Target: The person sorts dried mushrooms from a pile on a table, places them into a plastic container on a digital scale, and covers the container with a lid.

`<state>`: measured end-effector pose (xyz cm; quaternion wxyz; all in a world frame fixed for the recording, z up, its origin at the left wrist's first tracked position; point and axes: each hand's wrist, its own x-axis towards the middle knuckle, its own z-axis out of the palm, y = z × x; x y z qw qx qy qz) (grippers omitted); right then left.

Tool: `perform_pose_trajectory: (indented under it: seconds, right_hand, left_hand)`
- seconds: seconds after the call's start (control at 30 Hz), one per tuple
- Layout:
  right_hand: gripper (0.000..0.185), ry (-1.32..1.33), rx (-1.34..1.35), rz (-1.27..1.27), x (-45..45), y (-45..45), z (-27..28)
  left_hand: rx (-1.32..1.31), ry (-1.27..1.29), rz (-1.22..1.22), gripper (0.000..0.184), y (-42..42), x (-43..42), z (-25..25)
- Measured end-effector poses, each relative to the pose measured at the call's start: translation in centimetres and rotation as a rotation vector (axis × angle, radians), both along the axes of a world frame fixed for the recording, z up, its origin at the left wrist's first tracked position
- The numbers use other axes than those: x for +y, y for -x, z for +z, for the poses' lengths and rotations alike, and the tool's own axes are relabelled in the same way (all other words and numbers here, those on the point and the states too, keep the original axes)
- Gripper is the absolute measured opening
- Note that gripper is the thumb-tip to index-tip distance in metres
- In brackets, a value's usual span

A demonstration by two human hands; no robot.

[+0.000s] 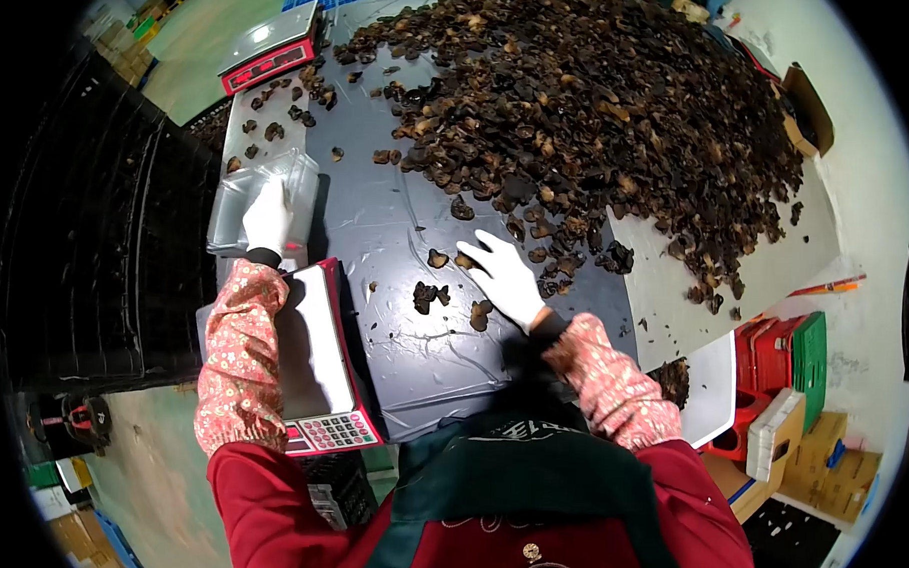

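Bright light glares off the grey sheet (398,327) (its near edge shadowed); fisheye distortion bends the black-rimmed view.

A single head-worn view looks forward and steeply down over the bench (352,205), near enough that the wearer's apron (518,472) fills its lower middle, wide-angled with dark rounded corners

left hand (268,217): at clear tubs (300,183) | right hand (507,284): fingers (481,256) at dark piece (462,261) | dark pile (591,99) ahead

Legible text: none | apron (508,464): white lettering, unclear | keypad (335,432): too small | far scale (271,43): blurred
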<state>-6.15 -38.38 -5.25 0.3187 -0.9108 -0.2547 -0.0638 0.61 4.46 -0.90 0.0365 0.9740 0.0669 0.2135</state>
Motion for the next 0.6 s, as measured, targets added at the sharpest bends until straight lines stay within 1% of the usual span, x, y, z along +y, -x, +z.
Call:
perform_pose_trajectory:
  seconds: [0.03, 0.07, 0.1, 0.17, 0.2, 0.23, 0.3, 0.33, 0.37, 0.4, 0.43, 0.5, 0.57, 0.6]
  right_hand:
    - [0.040, 0.090, -0.015, 0.042, 0.9, -1.1, -0.6]
    - [0.042, 0.251, -0.096, 0.077, 1.6, -2.2, -1.2]
    - [0.036, 0.230, -0.156, 0.130, 1.9, -3.2, -1.6]
    - [0.026, 0.136, -0.059, 0.199, 1.7, -4.5, -1.8]
    - [0.019, -0.045, -0.013, 0.127, 2.0, -4.9, -2.3]
    - [0.016, -0.167, 0.175, 0.007, 2.3, -4.8, -1.6]
    - [0.017, -0.181, 0.404, -0.022, 3.4, -4.5, 0.1]
    - [0.018, -0.163, 0.385, 0.039, 4.1, -4.4, 0.1]
    - [0.020, -0.147, 0.365, 0.097, 4.9, -4.2, 0.1]
    - [0.026, -0.050, 0.268, 0.169, 5.8, -4.5, -1.7]
    - [0.037, 0.038, 0.293, 0.193, 6.7, -4.0, -1.3]
    - [0.048, 0.231, 0.225, 0.310, 8.2, -2.5, 0.5]
    - [0.057, 0.337, 0.103, 0.393, 8.6, 0.0, 1.6]
    - [0.042, 0.369, -0.003, 0.443, 8.7, 1.1, 1.0]
  left_hand:
    - [-0.049, -0.158, -0.014, 0.022, 0.3, -0.1, 0.9]
    - [-0.124, -0.150, 0.011, 0.017, 0.5, -0.1, 1.8]
    - [-0.082, -0.171, 0.103, 0.012, 1.0, -0.1, 3.6]
    - [-0.226, -0.115, 0.248, 0.006, 2.2, 0.9, 6.4]
    - [-0.317, -0.104, 0.241, 0.006, 3.5, 0.8, 8.1]
    - [-0.408, -0.093, 0.235, 0.007, 5.2, 0.4, 9.5]
    - [-0.448, -0.053, 0.119, 0.011, 10.2, -0.6, 10.8]
    - [-0.433, -0.125, 0.160, 0.010, 12.9, -2.1, 11.3]
    - [-0.417, -0.198, 0.196, 0.011, 15.6, -3.9, 11.5]
    - [-0.395, -0.234, 0.174, 0.012, 18.2, -5.1, 11.1]
    - [-0.374, -0.269, 0.153, 0.014, 20.7, -6.2, 10.7]
    - [-0.357, -0.237, 0.067, 0.018, 25.1, -7.7, 8.5]
    - [-0.257, -0.197, 0.073, 0.021, 28.7, -9.3, 6.2]
    - [-0.258, -0.171, 0.049, 0.022, 29.7, -9.9, 5.1]
